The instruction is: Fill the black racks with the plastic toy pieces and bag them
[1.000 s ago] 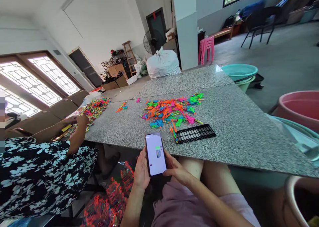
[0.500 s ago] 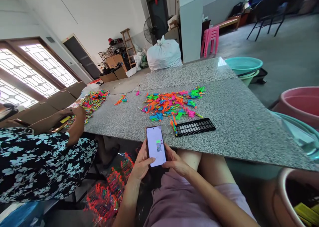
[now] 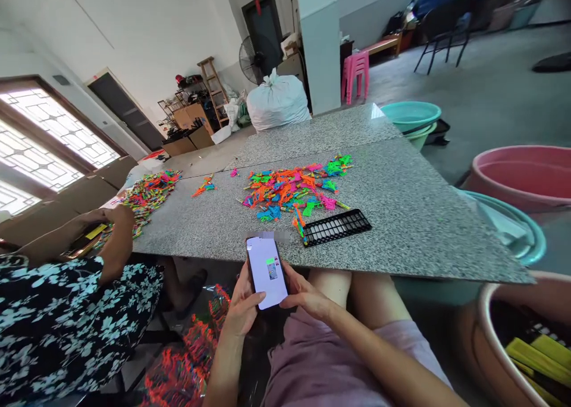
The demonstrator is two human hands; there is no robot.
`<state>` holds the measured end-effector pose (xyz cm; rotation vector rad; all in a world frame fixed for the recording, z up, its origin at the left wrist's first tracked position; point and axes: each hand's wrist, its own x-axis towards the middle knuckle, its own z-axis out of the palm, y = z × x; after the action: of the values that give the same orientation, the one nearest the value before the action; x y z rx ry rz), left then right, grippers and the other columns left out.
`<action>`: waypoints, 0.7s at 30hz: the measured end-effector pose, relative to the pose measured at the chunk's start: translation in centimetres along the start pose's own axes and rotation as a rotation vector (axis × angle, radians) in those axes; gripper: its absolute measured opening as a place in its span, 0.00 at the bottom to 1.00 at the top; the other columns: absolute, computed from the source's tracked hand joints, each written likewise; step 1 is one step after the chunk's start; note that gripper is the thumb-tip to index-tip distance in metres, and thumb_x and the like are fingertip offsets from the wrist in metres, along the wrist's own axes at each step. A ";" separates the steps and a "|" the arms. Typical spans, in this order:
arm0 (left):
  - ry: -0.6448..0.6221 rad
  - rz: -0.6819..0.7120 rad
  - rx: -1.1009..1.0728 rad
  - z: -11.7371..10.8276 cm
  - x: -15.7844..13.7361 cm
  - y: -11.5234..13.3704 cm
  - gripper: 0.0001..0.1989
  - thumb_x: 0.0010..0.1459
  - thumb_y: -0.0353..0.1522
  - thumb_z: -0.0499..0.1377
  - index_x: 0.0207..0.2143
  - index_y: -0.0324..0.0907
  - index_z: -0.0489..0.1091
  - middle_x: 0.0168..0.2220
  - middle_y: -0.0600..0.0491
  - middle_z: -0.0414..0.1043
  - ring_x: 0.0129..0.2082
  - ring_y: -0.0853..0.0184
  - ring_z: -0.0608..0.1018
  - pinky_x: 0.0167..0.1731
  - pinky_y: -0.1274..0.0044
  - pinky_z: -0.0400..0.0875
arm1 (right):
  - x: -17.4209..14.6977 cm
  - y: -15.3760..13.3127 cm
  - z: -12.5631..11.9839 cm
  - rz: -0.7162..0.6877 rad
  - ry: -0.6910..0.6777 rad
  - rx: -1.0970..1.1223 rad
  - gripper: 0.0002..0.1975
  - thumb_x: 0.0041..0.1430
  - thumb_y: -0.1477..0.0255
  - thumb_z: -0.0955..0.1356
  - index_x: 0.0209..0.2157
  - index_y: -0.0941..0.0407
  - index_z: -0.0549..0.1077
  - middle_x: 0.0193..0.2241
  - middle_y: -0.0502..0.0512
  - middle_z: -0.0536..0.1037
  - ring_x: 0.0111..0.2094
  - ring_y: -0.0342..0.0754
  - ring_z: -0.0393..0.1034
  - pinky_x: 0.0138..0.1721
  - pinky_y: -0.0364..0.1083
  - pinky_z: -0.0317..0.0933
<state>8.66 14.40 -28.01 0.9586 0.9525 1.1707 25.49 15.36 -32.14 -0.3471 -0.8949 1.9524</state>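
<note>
While your L hand (image 3: 242, 307) and R hand (image 3: 311, 296) curl narrowly round its long sides, the phone (image 3: 264, 276) sits btwn them — prob. light, stiff, slick & breakable, so best held by those edges. Your L thumb (image 3: 254, 300) is over its lower end (touching? can't tell); R thumb (image 3: 289, 300) by its lower R corner. Beyond your hands, to the R: black grid (image 3: 338, 234) — farther out, pile of bright plastic pieces (image 3: 289, 187).
</note>
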 end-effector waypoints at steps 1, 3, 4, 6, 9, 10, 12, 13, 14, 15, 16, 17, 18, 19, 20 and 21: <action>0.015 -0.020 -0.034 -0.4 -0.1 0.1 0.40 0.43 0.30 0.69 0.60 0.51 0.64 0.63 0.52 0.62 0.65 0.51 0.60 0.58 0.67 0.65 | 0.0 0.1 0.1 -0.004 -0.012 0.003 0.51 0.34 0.80 0.73 0.63 0.48 0.57 0.56 0.54 0.71 0.56 0.55 0.65 0.55 0.53 0.59; 0.027 -0.086 -0.131 -1.2 -0.3 0.3 0.36 0.45 0.34 0.68 0.59 0.50 0.65 0.62 0.51 0.65 0.65 0.50 0.61 0.58 0.65 0.66 | 0.2 0.3 0.3 -0.021 -0.034 -0.008 0.52 0.34 0.79 0.74 0.63 0.49 0.58 0.57 0.54 0.70 0.58 0.55 0.63 0.58 0.53 0.57; 0.018 -0.129 -0.194 -1.6 -0.5 0.4 0.34 0.47 0.36 0.66 0.59 0.49 0.66 0.60 0.50 0.67 0.64 0.50 0.63 0.57 0.64 0.67 | 0.2 0.4 0.4 -0.032 -0.045 -0.017 0.51 0.33 0.78 0.75 0.63 0.49 0.58 0.57 0.54 0.70 0.58 0.55 0.63 0.59 0.54 0.56; -0.008 -0.194 -0.332 -2.5 -0.7 0.5 0.30 0.52 0.40 0.62 0.58 0.47 0.66 0.55 0.48 0.72 0.59 0.50 0.71 0.57 0.62 0.67 | 0.4 0.6 0.5 -0.038 -0.081 -0.046 0.51 0.34 0.76 0.77 0.63 0.49 0.59 0.55 0.54 0.71 0.57 0.55 0.64 0.58 0.54 0.57; -0.045 -0.183 -0.496 -3.5 -0.9 0.4 0.32 0.56 0.44 0.56 0.62 0.44 0.61 0.52 0.42 0.74 0.50 0.50 0.77 0.53 0.59 0.70 | 0.5 1.1 0.4 -0.003 -0.146 -0.108 0.54 0.34 0.72 0.79 0.64 0.46 0.58 0.51 0.54 0.74 0.51 0.54 0.70 0.51 0.51 0.64; -0.054 -0.158 -0.534 -3.7 -1.0 0.4 0.34 0.57 0.45 0.55 0.64 0.43 0.57 0.52 0.41 0.74 0.49 0.49 0.78 0.51 0.59 0.71 | 0.6 1.3 0.2 0.018 -0.155 -0.131 0.55 0.34 0.72 0.79 0.65 0.45 0.57 0.50 0.54 0.74 0.48 0.52 0.72 0.48 0.50 0.65; -0.062 -0.098 -0.598 -3.8 -1.1 0.9 0.39 0.58 0.47 0.53 0.68 0.42 0.50 0.53 0.39 0.73 0.50 0.50 0.78 0.48 0.61 0.74 | 0.6 1.7 0.0 0.048 -0.153 -0.129 0.59 0.31 0.72 0.80 0.66 0.43 0.55 0.50 0.54 0.74 0.44 0.50 0.74 0.43 0.48 0.67; -0.060 -0.072 -0.622 -3.8 -1.1 1.3 0.40 0.59 0.48 0.53 0.69 0.42 0.47 0.53 0.40 0.73 0.51 0.51 0.77 0.48 0.62 0.74 | 0.6 1.9 -0.1 0.056 -0.146 -0.101 0.60 0.30 0.72 0.81 0.66 0.42 0.55 0.51 0.54 0.74 0.42 0.49 0.75 0.41 0.47 0.68; -0.055 -0.044 -0.637 -3.7 -1.1 1.9 0.41 0.58 0.49 0.53 0.69 0.43 0.46 0.53 0.40 0.73 0.52 0.51 0.77 0.49 0.63 0.74 | 0.7 2.1 -0.1 0.053 -0.125 -0.064 0.59 0.30 0.72 0.81 0.65 0.43 0.56 0.50 0.55 0.74 0.40 0.49 0.76 0.40 0.46 0.68; -0.052 -0.024 -0.642 -3.5 -1.1 2.4 0.42 0.58 0.49 0.54 0.69 0.43 0.45 0.54 0.41 0.73 0.53 0.52 0.76 0.49 0.63 0.74 | 0.7 2.2 -0.2 0.035 -0.085 -0.024 0.57 0.31 0.71 0.81 0.64 0.45 0.58 0.49 0.55 0.75 0.39 0.48 0.77 0.39 0.46 0.68; -0.053 -0.012 -0.638 -3.4 -1.1 3.0 0.43 0.57 0.48 0.55 0.69 0.44 0.45 0.54 0.41 0.73 0.53 0.52 0.76 0.50 0.62 0.73 | 0.7 2.1 -0.2 0.010 -0.027 0.010 0.52 0.33 0.68 0.81 0.62 0.49 0.61 0.46 0.56 0.77 0.36 0.47 0.77 0.38 0.45 0.68; -0.055 -0.001 -0.631 -3.2 -1.1 3.6 0.43 0.56 0.47 0.55 0.69 0.44 0.45 0.54 0.42 0.73 0.53 0.52 0.76 0.50 0.62 0.73 | 0.7 2.0 -0.2 -0.009 0.040 0.024 0.46 0.35 0.64 0.80 0.58 0.53 0.66 0.42 0.56 0.79 0.33 0.46 0.77 0.37 0.45 0.68; -0.060 0.007 -0.623 -3.0 -1.2 4.0 0.44 0.55 0.47 0.56 0.69 0.44 0.45 0.54 0.42 0.73 0.53 0.51 0.76 0.49 0.62 0.74 | 0.8 1.9 -0.3 -0.019 0.107 0.018 0.38 0.38 0.61 0.79 0.52 0.57 0.70 0.37 0.56 0.80 0.28 0.45 0.76 0.34 0.44 0.68; -0.066 0.016 -0.617 -2.9 -1.2 4.4 0.44 0.54 0.46 0.57 0.69 0.44 0.45 0.53 0.42 0.73 0.53 0.52 0.76 0.49 0.62 0.74 | 0.8 1.7 -0.3 -0.018 0.164 -0.005 0.31 0.41 0.57 0.78 0.44 0.60 0.73 0.32 0.56 0.80 0.23 0.44 0.74 0.29 0.43 0.67; -0.071 0.018 -0.613 -2.7 -1.3 4.5 0.43 0.54 0.46 0.56 0.69 0.43 0.46 0.53 0.42 0.73 0.52 0.52 0.76 0.49 0.62 0.74 | 0.8 1.5 -0.4 -0.004 0.206 -0.042 0.28 0.43 0.53 0.76 0.37 0.61 0.73 0.27 0.55 0.79 0.18 0.42 0.70 0.24 0.42 0.65; -0.076 0.020 -0.613 -2.5 -1.3 4.6 0.43 0.55 0.47 0.56 0.69 0.44 0.46 0.53 0.42 0.73 0.53 0.52 0.76 0.49 0.62 0.74 | 0.8 1.4 -0.5 0.012 0.235 -0.084 0.27 0.45 0.50 0.74 0.31 0.61 0.72 0.22 0.54 0.77 0.14 0.41 0.66 0.19 0.41 0.61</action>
<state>4.76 13.92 -24.30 0.5114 0.4713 1.3246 24.48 15.84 -33.39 -0.6185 -0.8236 1.8425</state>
